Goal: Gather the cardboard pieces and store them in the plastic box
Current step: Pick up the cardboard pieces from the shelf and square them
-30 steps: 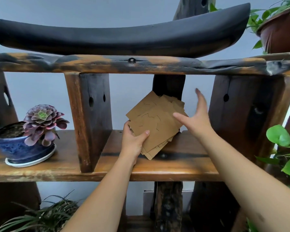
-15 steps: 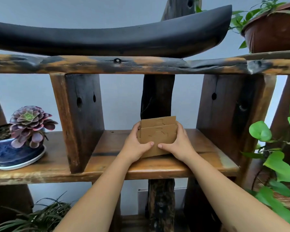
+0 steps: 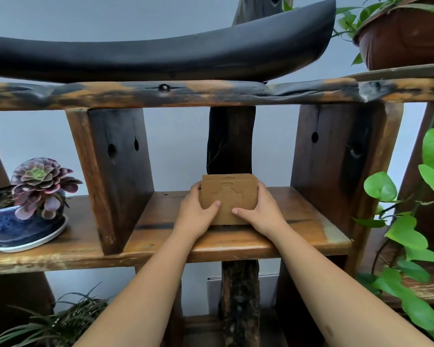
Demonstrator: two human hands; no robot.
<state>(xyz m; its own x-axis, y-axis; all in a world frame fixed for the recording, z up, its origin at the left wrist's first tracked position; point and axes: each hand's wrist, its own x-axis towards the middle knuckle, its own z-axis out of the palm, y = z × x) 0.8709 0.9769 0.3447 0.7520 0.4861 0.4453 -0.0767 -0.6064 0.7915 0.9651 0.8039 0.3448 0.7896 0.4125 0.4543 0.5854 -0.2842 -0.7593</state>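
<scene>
A: Centre: the cards (image 3: pixel 228 196), a brown stack, are standing on edge on the shelf (image 3: pixel 236 242), bottom edges touching the wood, rear pieces showing a little above the front one.

B: And the hands?

A: The left hand (image 3: pixel 195 214) is gripping the stack's left edge, thumb lying across the front face, fingers wrapping behind. The right hand (image 3: pixel 262 212) is gripping the right edge in the same way. The two thumbs are pointing toward each other on the front card, near but apart.

B: Anything cut into the front card?

A: A faint outline is showing, with an arc near the top; its shape is too faint to read.

B: What is standing around them?

A: Left: a succulent (image 3: pixel 39 182) is sitting in a blue pot (image 3: pixel 13 225) on a white saucer, on the same shelf, beyond a wooden upright (image 3: pixel 110 171). Behind the stack, a dark post (image 3: pixel 231 139) is rising to the upper beam (image 3: pixel 211 92). Above that, a black curved slab (image 3: pixel 161 56) is lying. Right: a green vine (image 3: pixel 406 236) is hanging beside the shelf, and a brown pot (image 3: pixel 406 38) is standing at the top.
</scene>
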